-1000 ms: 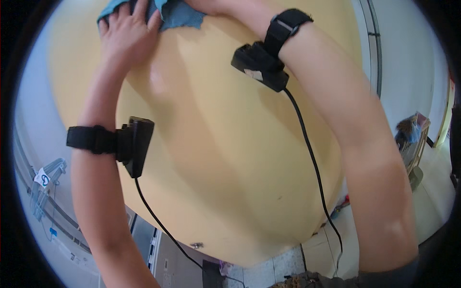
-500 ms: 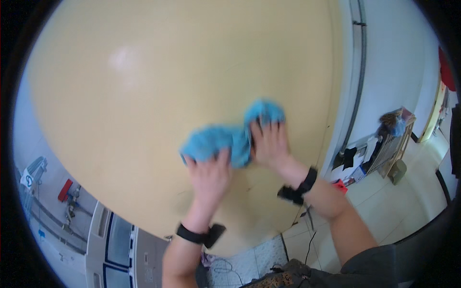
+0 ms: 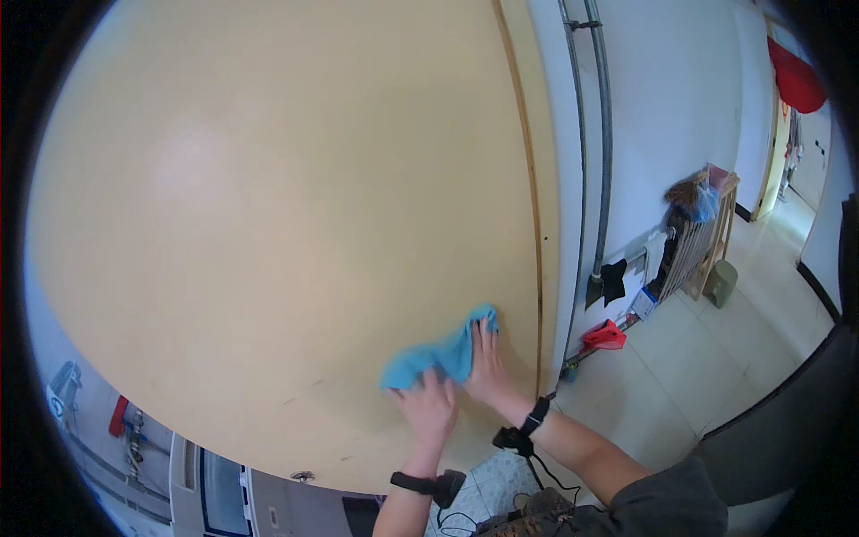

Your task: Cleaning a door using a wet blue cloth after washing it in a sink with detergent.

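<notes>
A large cream-yellow door (image 3: 268, 233) fills most of the head view. A bunched blue cloth (image 3: 452, 353) lies pressed against its lower right part. My left hand (image 3: 428, 407) grips the cloth's left part, its fingers blurred by motion. My right hand (image 3: 486, 367) holds the right end, fingers extended upward over the fabric and pressing it to the door. Both wrists wear black straps. Scuff marks show on the door left of the cloth.
A metal knob (image 3: 302, 476) sits at the door's lower edge. To the right, grey pipes (image 3: 601, 134) run along the white wall. A slatted wooden rack (image 3: 698, 255), a green stool (image 3: 720, 284) and a red item (image 3: 605, 336) stand farther right. White cabinets (image 3: 185, 474) are at lower left.
Both hands and the cloth have come lower on the door and closer together. My view has turned right, so the door's right edge and the hallway show more.
</notes>
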Motion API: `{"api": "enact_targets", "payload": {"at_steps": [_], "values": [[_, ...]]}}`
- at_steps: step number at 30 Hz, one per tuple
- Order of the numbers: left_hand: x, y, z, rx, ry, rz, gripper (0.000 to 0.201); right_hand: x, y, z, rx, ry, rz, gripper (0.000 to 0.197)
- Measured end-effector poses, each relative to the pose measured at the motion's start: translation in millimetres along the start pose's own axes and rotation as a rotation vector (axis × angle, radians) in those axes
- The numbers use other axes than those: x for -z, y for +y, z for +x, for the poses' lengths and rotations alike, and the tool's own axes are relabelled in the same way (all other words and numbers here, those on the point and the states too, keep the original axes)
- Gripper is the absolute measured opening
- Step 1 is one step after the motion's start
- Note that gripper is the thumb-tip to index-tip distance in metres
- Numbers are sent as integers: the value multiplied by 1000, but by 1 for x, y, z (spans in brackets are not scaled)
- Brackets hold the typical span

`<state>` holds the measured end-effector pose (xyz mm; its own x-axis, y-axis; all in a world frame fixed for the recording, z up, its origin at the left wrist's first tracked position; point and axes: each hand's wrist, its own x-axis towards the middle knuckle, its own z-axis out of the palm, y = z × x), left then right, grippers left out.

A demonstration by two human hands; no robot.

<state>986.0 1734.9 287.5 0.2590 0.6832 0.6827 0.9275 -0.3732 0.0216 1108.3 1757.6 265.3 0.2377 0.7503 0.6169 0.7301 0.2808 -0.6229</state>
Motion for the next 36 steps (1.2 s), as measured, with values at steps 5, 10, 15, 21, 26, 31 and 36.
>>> {"api": "enact_targets", "payload": {"at_steps": [5, 10, 15, 21, 26, 31, 36], "values": [[31, 8, 70, 83, 96, -25, 52, 23, -35, 60, -37, 79, -47, 71], [79, 11, 143, -120, 367, 135, 50, 59, -62, 138, 132, 321, -138, 75], [92, 25, 163, -139, 281, 87, 51, 68, -55, 143, 270, 366, -97, 72], [11, 22, 91, -162, 88, 64, 53, 17, 8, 73, 277, 90, -106, 61], [20, 52, 128, -87, 186, 58, 41, 58, 4, 121, 512, 209, -209, 54], [12, 63, 138, -15, 175, 68, 40, 65, 7, 126, 462, 176, -128, 51], [0, 59, 130, -78, 39, -21, 51, 76, 15, 149, 694, 196, -151, 53]]}}
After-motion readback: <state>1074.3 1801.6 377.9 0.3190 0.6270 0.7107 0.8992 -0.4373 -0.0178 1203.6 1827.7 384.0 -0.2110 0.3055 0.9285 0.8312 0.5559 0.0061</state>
